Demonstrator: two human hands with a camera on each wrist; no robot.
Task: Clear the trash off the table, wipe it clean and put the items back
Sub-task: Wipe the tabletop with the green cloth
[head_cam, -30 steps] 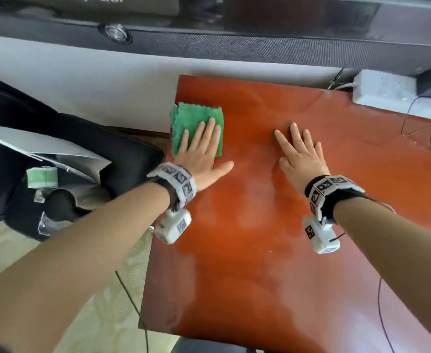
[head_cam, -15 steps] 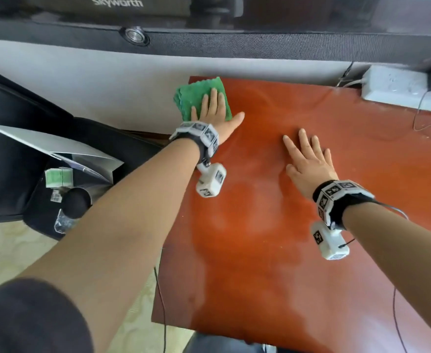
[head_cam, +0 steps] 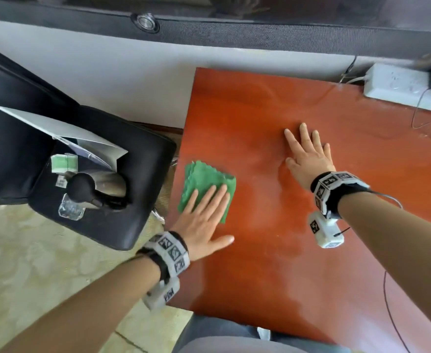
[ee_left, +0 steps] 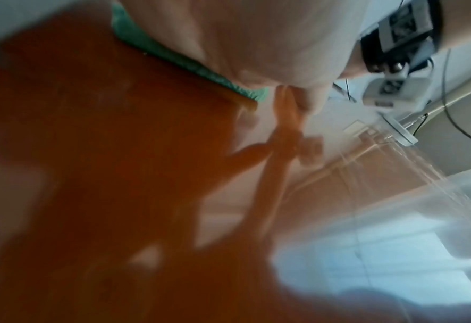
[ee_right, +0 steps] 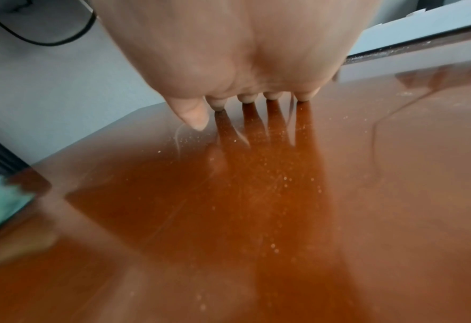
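Tabletop (head_cam: 273, 250) wiping with green cloth (head_cam: 204, 182).
Left hand (head_cam: 204, 220) presses flat on cloth; right hand (head_cam: 308, 159) lies spread on tabletop beside it.

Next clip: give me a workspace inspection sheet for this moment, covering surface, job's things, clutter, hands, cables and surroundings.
Surface: red-brown table, glossy; fine specks show near the right hand in the right wrist view.
Job's things: green cloth lies flat near the table's left edge.
Clutter: nothing seen on the tabletop apart from the power strip at the far right corner.
Hands: left hand presses flat on the cloth; right hand rests flat on bare wood, fingers spread.
Cables: thin black cable runs over the table's right side; more wires loop by the power strip.
Surroundings: black chair to the left holds papers and small items; a dark bar runs along the wall.
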